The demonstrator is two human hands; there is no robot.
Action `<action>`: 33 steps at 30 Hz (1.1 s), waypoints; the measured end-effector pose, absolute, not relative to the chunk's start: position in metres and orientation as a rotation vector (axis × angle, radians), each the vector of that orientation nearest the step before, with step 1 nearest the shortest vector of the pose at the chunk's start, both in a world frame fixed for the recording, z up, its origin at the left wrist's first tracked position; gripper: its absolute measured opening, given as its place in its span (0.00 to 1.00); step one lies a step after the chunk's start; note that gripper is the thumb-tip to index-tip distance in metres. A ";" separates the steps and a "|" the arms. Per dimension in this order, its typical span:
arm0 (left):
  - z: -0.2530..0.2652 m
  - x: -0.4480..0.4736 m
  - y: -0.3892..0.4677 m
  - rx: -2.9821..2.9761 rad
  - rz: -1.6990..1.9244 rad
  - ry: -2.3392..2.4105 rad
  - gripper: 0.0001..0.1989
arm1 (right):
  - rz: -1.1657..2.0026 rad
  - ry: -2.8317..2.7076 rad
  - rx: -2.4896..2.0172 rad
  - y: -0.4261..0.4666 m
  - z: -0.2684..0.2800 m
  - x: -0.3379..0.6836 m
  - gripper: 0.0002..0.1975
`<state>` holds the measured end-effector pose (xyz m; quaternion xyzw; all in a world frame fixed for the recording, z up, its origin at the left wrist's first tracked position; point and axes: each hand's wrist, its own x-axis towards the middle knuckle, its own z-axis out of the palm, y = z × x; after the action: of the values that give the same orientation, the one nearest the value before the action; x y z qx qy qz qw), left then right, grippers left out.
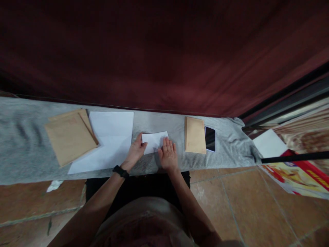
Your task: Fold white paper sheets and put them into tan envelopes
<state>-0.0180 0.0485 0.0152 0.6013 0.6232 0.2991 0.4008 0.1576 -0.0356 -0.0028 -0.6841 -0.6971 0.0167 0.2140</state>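
A small folded sheet of white paper [153,140] lies on the grey cloth between my hands. At its left end, my left hand [138,147] grips the edge between thumb and fingers; a black band circles that wrist. Flat on the paper's right end rests my right hand [169,154], its fingers stretched out and pointing away from me. To the left are larger white sheets [113,137], partly covered by brown envelopes [70,137]. Over on the right sits another small stack of brown envelopes [195,135].
A phone [210,139] lies beside the right envelopes. The grey cloth [231,144] covers a narrow surface backed by a dark red drape [159,61]. On the tiled floor at right stands a red and yellow box [298,175], crossed by a black bar [293,157].
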 end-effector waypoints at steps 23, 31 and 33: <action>0.029 -0.016 0.045 1.078 0.921 1.415 0.11 | 0.161 -2.023 -1.821 -0.053 0.003 0.128 0.33; 0.060 -0.008 0.031 0.899 0.999 1.137 0.22 | 0.538 -1.604 -1.672 -0.039 0.034 0.137 0.26; 0.060 -0.006 0.029 0.796 1.021 1.113 0.25 | 0.773 -1.302 -1.520 -0.037 0.042 0.136 0.24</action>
<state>-0.0056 0.0286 0.0605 0.3513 0.4914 0.4508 0.6572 0.1359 -0.0369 0.0419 -0.6225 -0.5331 0.3164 0.4777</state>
